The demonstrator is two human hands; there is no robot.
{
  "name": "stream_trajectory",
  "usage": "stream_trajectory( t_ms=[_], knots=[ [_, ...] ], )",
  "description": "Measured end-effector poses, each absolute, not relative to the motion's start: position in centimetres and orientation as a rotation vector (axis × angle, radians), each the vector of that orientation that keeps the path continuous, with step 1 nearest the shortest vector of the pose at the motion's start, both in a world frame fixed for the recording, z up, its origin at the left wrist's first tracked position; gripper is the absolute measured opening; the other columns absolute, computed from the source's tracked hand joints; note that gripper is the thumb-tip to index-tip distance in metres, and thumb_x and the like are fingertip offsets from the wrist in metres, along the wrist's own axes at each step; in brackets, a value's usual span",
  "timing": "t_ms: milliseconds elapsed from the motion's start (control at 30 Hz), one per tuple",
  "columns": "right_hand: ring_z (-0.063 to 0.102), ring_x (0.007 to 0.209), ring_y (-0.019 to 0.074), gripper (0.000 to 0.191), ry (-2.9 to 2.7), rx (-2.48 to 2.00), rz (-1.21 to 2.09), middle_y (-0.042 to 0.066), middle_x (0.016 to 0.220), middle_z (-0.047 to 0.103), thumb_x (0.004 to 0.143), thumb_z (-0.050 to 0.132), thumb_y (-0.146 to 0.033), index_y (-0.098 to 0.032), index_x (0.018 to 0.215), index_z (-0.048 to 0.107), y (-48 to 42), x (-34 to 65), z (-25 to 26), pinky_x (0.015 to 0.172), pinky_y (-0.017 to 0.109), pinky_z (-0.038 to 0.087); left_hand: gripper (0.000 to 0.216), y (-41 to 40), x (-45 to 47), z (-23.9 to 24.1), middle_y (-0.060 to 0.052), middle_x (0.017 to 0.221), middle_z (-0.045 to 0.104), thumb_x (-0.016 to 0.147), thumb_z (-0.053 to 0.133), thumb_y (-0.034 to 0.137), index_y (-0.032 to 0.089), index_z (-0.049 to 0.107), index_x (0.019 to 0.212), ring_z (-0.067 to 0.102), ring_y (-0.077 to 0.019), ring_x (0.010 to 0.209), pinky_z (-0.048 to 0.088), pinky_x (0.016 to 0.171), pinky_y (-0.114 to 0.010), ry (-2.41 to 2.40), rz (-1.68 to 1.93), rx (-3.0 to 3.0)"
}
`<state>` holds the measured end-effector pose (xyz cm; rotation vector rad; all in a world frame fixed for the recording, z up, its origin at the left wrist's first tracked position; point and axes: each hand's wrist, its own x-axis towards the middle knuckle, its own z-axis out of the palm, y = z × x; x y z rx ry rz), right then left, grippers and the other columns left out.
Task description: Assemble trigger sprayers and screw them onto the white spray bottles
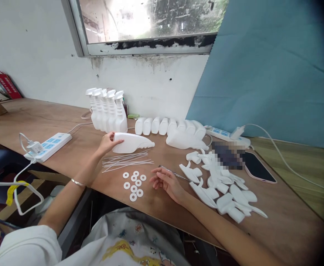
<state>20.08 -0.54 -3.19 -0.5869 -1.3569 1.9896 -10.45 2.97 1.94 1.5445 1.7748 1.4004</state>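
My left hand (106, 143) grips the base end of a white plastic bottle (132, 143) that lies on its side on the wooden table (67, 122). Just in front of the bottle lies a bundle of thin clear tubes (127, 162). My right hand (166, 181) rests on the table with its fingers loosely curled, holding nothing, beside several white ring washers (134, 183). A thin metal tool (174, 172) lies just beyond the right fingers. White spray trigger heads (222, 190) are heaped to the right of that hand.
Assembled spray bottles (108, 110) stand by the wall, with a row of empty bottles (170, 127) lying beside them. One white power strip (47, 146) lies at left, another (225, 135) at right near a phone (257, 167). A blue sheet (275, 70) hangs at right.
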Motion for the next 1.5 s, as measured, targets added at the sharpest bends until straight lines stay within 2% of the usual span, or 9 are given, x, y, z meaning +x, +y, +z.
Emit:
stream_trajectory(
  t_ms=[200,367,467,633,800,1000,1133,1267,1500],
  knots=[
    [0.056,0.07,0.0161,0.018,-1.82,-0.929,0.948,0.006,0.08,0.06,0.084,0.047,-0.034,-0.016,0.087,0.05,0.2,20.7,-2.9,0.066,0.028,0.045,0.047,0.8,-10.1,1.6,-0.005,0.08,0.061,0.056,0.07,0.044,0.011,0.057,0.087,0.055,-0.0148,0.069,0.043,0.058,-0.021,1.491,1.903,1.003],
    [0.043,0.105,0.032,0.02,-2.212,-1.369,-0.301,0.016,0.112,0.05,0.084,0.046,-0.023,-0.011,0.096,0.055,0.7,21.8,-1.5,0.087,0.045,0.034,0.045,0.2,-12.3,0.5,-0.003,0.079,0.059,0.055,0.069,0.04,0.013,0.056,0.088,0.054,-0.0107,0.063,0.042,0.053,-0.018,1.474,1.881,0.813],
    [0.036,0.108,0.0423,0.03,-2.171,-1.689,-0.631,0.021,0.118,0.043,0.084,0.048,-0.03,-0.009,0.105,0.053,0.6,22.2,-1.1,0.081,0.054,0.032,0.043,-0.5,-14.4,0.3,-0.001,0.073,0.058,0.051,0.071,0.038,0.014,0.056,0.084,0.052,-0.0093,0.055,0.041,0.047,-0.017,1.624,1.78,0.756],
    [0.05,0.086,0.0352,0.025,-2.215,-1.85,-0.613,0.019,0.1,0.05,0.087,0.041,-0.029,-0.01,0.097,0.054,0.8,22.4,-1.4,0.063,0.043,0.04,0.042,-2.0,-17.3,0.1,-0.002,0.07,0.059,0.051,0.07,0.037,0.014,0.056,0.083,0.052,-0.01,0.051,0.04,0.043,-0.018,1.772,1.689,0.701],
    [0.049,0.085,0.0316,0.018,-2.229,-1.586,-0.605,0.023,0.102,0.049,0.082,0.047,-0.021,-0.009,0.092,0.054,1.3,22.3,-1.9,0.065,0.04,0.04,0.039,-2.3,-18.4,-0.7,-0.008,0.073,0.062,0.052,0.068,0.039,0.012,0.058,0.08,0.057,-0.0178,0.061,0.043,0.049,-0.025,1.878,1.535,0.769],
    [0.047,0.082,0.0304,0.023,-2.249,-1.271,-0.467,0.017,0.079,0.053,0.088,0.036,-0.024,-0.01,0.09,0.054,2.4,22.8,-2.7,0.076,0.047,0.038,0.038,-1.5,-18.4,-1.0,-0.014,0.096,0.058,0.055,0.064,0.036,0.013,0.055,0.084,0.046,-0.0325,0.104,0.036,0.089,-0.043,2.211,1.529,0.92],
    [0.045,0.093,0.0293,0.021,-2.266,-1.056,-0.342,0.017,0.094,0.053,0.088,0.039,-0.021,-0.011,0.097,0.055,2.4,22.6,-2.4,0.084,0.046,0.039,0.035,-2.4,-14.4,0.2,-0.014,0.107,0.053,0.07,0.053,0.033,0.014,0.055,0.099,0.041,-0.0307,0.11,0.026,0.097,-0.044,2.601,1.476,1.575],
    [0.04,0.108,0.0265,0.024,-2.346,-0.723,-0.244,0.015,0.111,0.048,0.089,0.041,-0.015,-0.013,0.109,0.053,1.1,21.9,-2.3,0.091,0.041,0.039,0.025,-5.2,-8.2,0.8,-0.008,0.103,0.055,0.079,0.046,0.03,0.019,0.057,0.099,0.048,-0.0222,0.1,0.036,0.09,-0.035,2.003,1.052,2.355],
    [0.04,0.112,0.0239,0.026,-2.497,-0.284,-0.124,0.009,0.111,0.052,0.086,0.048,-0.01,-0.019,0.11,0.053,-0.5,20.9,-3.5,0.093,0.044,0.04,0.023,-7.7,-5.6,-1.7,-0.006,0.116,0.052,0.082,0.048,0.034,0.024,0.062,0.098,0.043,-0.0245,0.108,0.032,0.091,-0.042,1.849,0.652,2.475]
  ],
)
